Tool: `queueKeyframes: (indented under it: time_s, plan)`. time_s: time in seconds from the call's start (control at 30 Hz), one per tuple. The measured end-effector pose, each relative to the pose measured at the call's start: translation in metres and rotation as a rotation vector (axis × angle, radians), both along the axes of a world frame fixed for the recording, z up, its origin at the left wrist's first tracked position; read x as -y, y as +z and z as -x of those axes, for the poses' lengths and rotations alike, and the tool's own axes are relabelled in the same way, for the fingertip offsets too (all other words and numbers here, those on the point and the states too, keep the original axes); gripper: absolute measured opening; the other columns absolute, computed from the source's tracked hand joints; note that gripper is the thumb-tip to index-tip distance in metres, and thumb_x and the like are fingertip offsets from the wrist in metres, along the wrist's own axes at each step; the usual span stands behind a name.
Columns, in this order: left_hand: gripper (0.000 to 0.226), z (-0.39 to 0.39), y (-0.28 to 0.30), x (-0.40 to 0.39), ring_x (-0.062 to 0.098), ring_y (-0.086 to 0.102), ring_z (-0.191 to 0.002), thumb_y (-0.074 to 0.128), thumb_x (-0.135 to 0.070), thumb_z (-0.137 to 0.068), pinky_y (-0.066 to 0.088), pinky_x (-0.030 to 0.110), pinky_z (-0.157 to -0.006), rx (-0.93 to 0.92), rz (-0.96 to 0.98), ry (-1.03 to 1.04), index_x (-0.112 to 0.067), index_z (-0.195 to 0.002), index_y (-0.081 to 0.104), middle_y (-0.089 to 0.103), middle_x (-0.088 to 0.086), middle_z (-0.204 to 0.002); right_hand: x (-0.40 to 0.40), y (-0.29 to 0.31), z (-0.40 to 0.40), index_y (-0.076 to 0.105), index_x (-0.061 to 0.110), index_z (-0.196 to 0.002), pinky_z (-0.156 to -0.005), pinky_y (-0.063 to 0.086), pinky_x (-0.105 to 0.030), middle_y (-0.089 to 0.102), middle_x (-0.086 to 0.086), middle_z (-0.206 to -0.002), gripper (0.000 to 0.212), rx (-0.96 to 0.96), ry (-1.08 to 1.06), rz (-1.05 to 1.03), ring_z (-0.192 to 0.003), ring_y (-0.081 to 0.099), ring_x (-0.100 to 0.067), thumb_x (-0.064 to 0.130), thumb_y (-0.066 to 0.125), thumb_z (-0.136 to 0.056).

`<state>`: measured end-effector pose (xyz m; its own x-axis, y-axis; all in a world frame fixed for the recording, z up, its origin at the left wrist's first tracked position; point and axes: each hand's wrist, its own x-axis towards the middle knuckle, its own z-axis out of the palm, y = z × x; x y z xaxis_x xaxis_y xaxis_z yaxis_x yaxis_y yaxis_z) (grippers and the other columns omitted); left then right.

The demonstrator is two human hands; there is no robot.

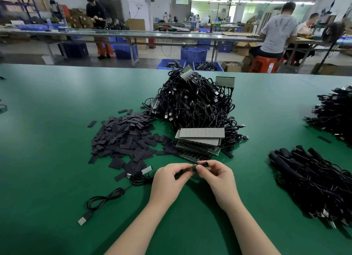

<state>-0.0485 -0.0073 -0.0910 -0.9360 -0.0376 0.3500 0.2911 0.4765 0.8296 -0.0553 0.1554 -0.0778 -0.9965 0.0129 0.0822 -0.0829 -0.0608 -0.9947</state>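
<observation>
My left hand (pixel 169 180) and my right hand (pixel 217 176) meet above the green table (pixel 57 140), near its front. My right hand pinches a short black sleeve (pixel 202 164) by its open end. My left hand pinches the end of a black USB cable (pixel 106 197), right against that sleeve. The cable trails left across the table to a metal USB plug (pixel 83 219). The cable's end is hidden between my fingers.
A heap of flat black sleeves (pixel 123 138) lies left of centre. Behind it stands a big pile of black cables (pixel 194 102) with strips of small circuit boards (pixel 200 140). More cable bundles (pixel 314 180) lie at the right. People work at benches beyond.
</observation>
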Motion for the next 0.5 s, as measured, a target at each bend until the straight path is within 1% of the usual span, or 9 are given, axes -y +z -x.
queueKeyframes:
  time_s: [0.07,0.13,0.23,0.33,0.5]
  plan:
    - [0.021,-0.0003,-0.0005,0.0003,-0.01,0.063,-0.093,0.075,-0.028,-0.083,0.043,0.004,-0.08,0.0,0.0,0.0,-0.041,-0.098,0.073,0.069,-0.03,-0.094,0.0002,0.0001,-0.0002,0.075,0.016,-0.084,-0.067,0.053,-0.018,0.076,-0.001,-0.077,0.011,-0.001,0.007,-0.001,-0.069,0.068,-0.007,0.005,0.076,-0.083]
    - [0.022,-0.0006,0.0008,-0.0001,-0.011,0.062,-0.091,0.074,-0.031,-0.082,0.042,0.003,-0.078,-0.006,0.012,-0.005,-0.043,-0.1,0.071,0.066,-0.038,-0.092,0.0012,-0.0008,-0.0005,0.075,0.015,-0.086,-0.068,0.054,-0.019,0.076,-0.003,-0.08,0.011,-0.004,-0.007,-0.008,-0.071,0.069,-0.008,0.005,0.077,-0.083]
    - [0.03,-0.0025,0.0046,-0.0012,-0.011,0.062,-0.091,0.071,-0.037,-0.082,0.041,0.002,-0.077,-0.024,0.034,-0.017,-0.053,-0.105,0.061,0.062,-0.043,-0.093,0.0021,-0.0013,-0.0007,0.076,0.015,-0.086,-0.069,0.054,-0.019,0.077,-0.003,-0.083,0.011,-0.006,-0.019,-0.014,-0.074,0.07,-0.009,0.005,0.077,-0.082]
    - [0.03,-0.0023,0.0038,-0.0013,-0.011,0.062,-0.091,0.072,-0.035,-0.083,0.042,0.002,-0.078,-0.02,0.03,-0.014,-0.054,-0.103,0.062,0.063,-0.042,-0.093,0.001,-0.0008,-0.0009,0.076,0.015,-0.086,-0.069,0.054,-0.018,0.077,-0.003,-0.083,0.011,-0.007,-0.001,-0.016,-0.075,0.071,-0.009,0.005,0.077,-0.082]
    - [0.019,-0.001,-0.0005,0.0005,-0.009,0.063,-0.091,0.074,-0.034,-0.083,0.044,0.005,-0.078,0.003,0.022,-0.009,-0.042,-0.101,0.072,0.069,-0.029,-0.094,0.0013,-0.0006,-0.0003,0.075,0.015,-0.084,-0.067,0.053,-0.018,0.076,-0.002,-0.079,0.01,0.002,-0.006,-0.022,-0.071,0.069,-0.008,0.005,0.078,-0.082]
